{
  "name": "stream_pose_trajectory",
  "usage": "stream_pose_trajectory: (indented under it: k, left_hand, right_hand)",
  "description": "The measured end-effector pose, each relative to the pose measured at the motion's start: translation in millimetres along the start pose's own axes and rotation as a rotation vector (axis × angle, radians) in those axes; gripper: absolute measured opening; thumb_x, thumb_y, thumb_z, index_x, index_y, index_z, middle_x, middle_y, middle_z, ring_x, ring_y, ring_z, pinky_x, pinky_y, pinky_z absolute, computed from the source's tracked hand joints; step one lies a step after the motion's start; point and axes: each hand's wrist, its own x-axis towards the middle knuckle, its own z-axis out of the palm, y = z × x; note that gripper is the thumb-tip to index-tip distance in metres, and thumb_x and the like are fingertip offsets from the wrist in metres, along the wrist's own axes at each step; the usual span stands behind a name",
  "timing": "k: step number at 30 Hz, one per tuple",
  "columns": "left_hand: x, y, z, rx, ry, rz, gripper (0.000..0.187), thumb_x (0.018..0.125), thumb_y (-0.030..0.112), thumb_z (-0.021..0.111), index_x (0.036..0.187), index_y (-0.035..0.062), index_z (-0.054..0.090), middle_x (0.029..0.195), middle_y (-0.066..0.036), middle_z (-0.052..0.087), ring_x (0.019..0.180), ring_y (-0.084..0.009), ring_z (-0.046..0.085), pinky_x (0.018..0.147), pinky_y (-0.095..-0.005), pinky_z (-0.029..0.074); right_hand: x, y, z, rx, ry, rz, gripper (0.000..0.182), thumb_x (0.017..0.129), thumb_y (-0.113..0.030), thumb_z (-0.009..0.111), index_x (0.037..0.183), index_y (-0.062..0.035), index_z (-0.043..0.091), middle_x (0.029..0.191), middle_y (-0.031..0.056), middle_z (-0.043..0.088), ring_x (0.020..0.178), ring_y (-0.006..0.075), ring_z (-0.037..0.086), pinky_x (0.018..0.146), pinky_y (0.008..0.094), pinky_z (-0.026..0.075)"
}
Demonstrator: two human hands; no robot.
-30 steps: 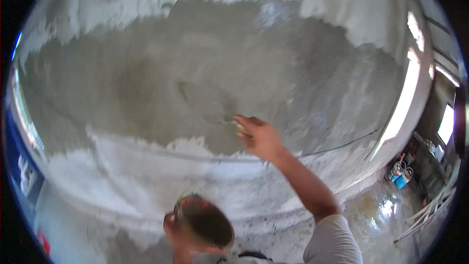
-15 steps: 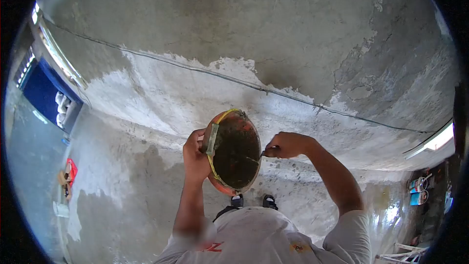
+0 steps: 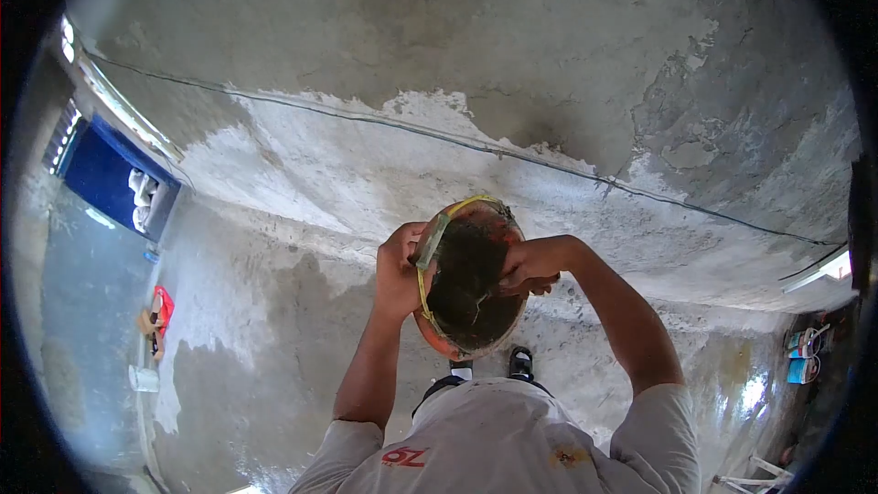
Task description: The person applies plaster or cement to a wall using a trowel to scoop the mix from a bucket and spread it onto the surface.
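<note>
the wall (image 3: 366,18) fills my view from 10 o'clock round past 12 to 3, grey and patchy above, with a ragged whitish band (image 3: 302,155) lower down. a cable (image 3: 416,129) runs slantwise across it. below lies the concrete floor (image 3: 265,348), part pale, part darker, and wet and shiny out at 4 o'clock. at 10 o'clock there is a blue panel (image 3: 105,174) with white bundles (image 3: 142,199) by it, too small to count.

i count one orange bucket (image 3: 441,338), tilted with its mouth towards me, near the middle of my view and above the floor; one yellow strap (image 3: 422,291) on it; and dark, wet-looking stuff (image 3: 466,279) inside. my two hands are at it: the left hand (image 3: 400,270) grips its 9 o'clock side, the right hand (image 3: 538,267) is at its 3 o'clock side, fingers curled over the mouth; i cannot tell what they hold. two feet (image 3: 520,364) show at 6 o'clock, two small containers (image 3: 804,370) at 3, one white pail (image 3: 144,379) and one red item (image 3: 164,307) near 9.
</note>
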Motion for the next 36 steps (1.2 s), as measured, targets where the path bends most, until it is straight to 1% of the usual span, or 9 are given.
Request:
stream_pose_trajectory:
  k: [6, 12, 17, 20, 27, 30, 32, 34, 36]
  left_hand:
    - [-2, 8, 13, -0.167, 0.086, -0.132, 0.051, 0.072, -0.016, 0.061, 0.122, -0.0048, 0.059, 0.107, -0.012, 0.07, 0.086, -0.0159, 0.07, 0.075, -0.0278, 0.056]
    - [11, 28, 30, -0.337, 0.221, -0.171, 0.052, 0.071, -0.016, 0.059, 0.122, -0.0029, 0.06, 0.092, -0.009, 0.071, 0.076, -0.0128, 0.066, 0.065, -0.0248, 0.053]
    - [20, 35, 51, -0.294, 0.328, -0.138, 0.044, 0.075, -0.013, 0.06, 0.117, -0.0021, 0.061, 0.08, -0.007, 0.069, 0.065, -0.0111, 0.061, 0.057, -0.0264, 0.047]
    - [27, 30, 61, -0.311, 0.338, -0.09, 0.041, 0.077, -0.012, 0.06, 0.116, -0.0011, 0.061, 0.079, -0.006, 0.068, 0.065, -0.01, 0.061, 0.057, -0.0267, 0.047]
    - [33, 15, 85, -0.043, 0.446, -0.086, 0.038, 0.081, 0.01, 0.074, 0.116, 0.0016, 0.062, 0.081, -0.012, 0.072, 0.068, -0.0246, 0.069, 0.066, -0.0376, 0.051]
    - [28, 41, 85, -0.137, 0.363, -0.139, 0.045, 0.074, -0.013, 0.057, 0.118, -0.0022, 0.059, 0.085, -0.009, 0.067, 0.073, -0.0143, 0.063, 0.064, -0.0272, 0.049]
    - [29, 30, 90, -0.182, 0.348, -0.15, 0.042, 0.077, -0.012, 0.058, 0.118, -0.0007, 0.058, 0.084, -0.008, 0.066, 0.071, -0.0141, 0.062, 0.064, -0.027, 0.048]
    - [27, 15, 92, -0.182, 0.368, -0.157, 0.036, 0.085, 0.021, 0.075, 0.114, 0.0033, 0.065, 0.084, -0.012, 0.075, 0.076, -0.0235, 0.072, 0.069, -0.0386, 0.051]
    - [26, 11, 94, -0.135, 0.357, -0.188, 0.035, 0.086, 0.022, 0.075, 0.114, 0.0044, 0.065, 0.085, -0.012, 0.075, 0.078, -0.0257, 0.072, 0.069, -0.0398, 0.051]
  right_hand:
    - [-54, 65, 33, 0.77, 0.222, -0.222, 0.042, 0.099, -0.039, 0.065, 0.104, 0.0023, 0.071, 0.073, 0.012, 0.068, 0.054, 0.0192, 0.062, 0.048, 0.0335, 0.05]
    - [-106, 102, 63, 1.056, 0.343, -0.471, 0.04, 0.102, -0.028, 0.06, 0.117, 0.0086, 0.066, 0.071, 0.0121, 0.063, 0.049, 0.0179, 0.053, 0.044, 0.0324, 0.042]
    - [-161, 78, 67, 1.042, 0.542, -0.494, 0.045, 0.096, -0.036, 0.068, 0.1, 0.0082, 0.064, 0.069, 0.0066, 0.051, 0.055, 0.016, 0.046, 0.041, 0.0284, 0.037]
    - [-190, 74, 57, 1.059, 0.587, -0.54, 0.046, 0.096, -0.036, 0.068, 0.104, 0.0089, 0.063, 0.069, 0.0082, 0.052, 0.055, 0.017, 0.048, 0.041, 0.0277, 0.038]
    - [-288, -15, 21, 0.828, 0.972, -0.63, 0.053, 0.093, -0.041, 0.071, 0.109, 0.0087, 0.062, 0.076, 0.0166, 0.062, 0.048, 0.0191, 0.053, 0.037, 0.0291, 0.041]
    - [-333, -70, 3, 0.612, 1.275, -0.694, 0.048, 0.097, -0.039, 0.066, 0.113, 0.0058, 0.063, 0.078, 0.0141, 0.065, 0.047, 0.0164, 0.056, 0.038, 0.0267, 0.043]
    - [-360, -106, -9, 0.465, 1.462, -0.702, 0.046, 0.099, -0.038, 0.064, 0.114, 0.0048, 0.063, 0.078, 0.0113, 0.067, 0.048, 0.0157, 0.057, 0.04, 0.0267, 0.045]
    - [-383, -137, -27, 0.306, 1.545, -0.716, 0.042, 0.102, -0.036, 0.061, 0.114, 0.0034, 0.065, 0.079, 0.0103, 0.068, 0.051, 0.0148, 0.059, 0.044, 0.0277, 0.047]
    - [-396, -164, -44, 0.224, 1.572, -0.716, 0.039, 0.104, -0.034, 0.059, 0.114, 0.0027, 0.065, 0.081, 0.0102, 0.068, 0.053, 0.0143, 0.06, 0.047, 0.0282, 0.049]
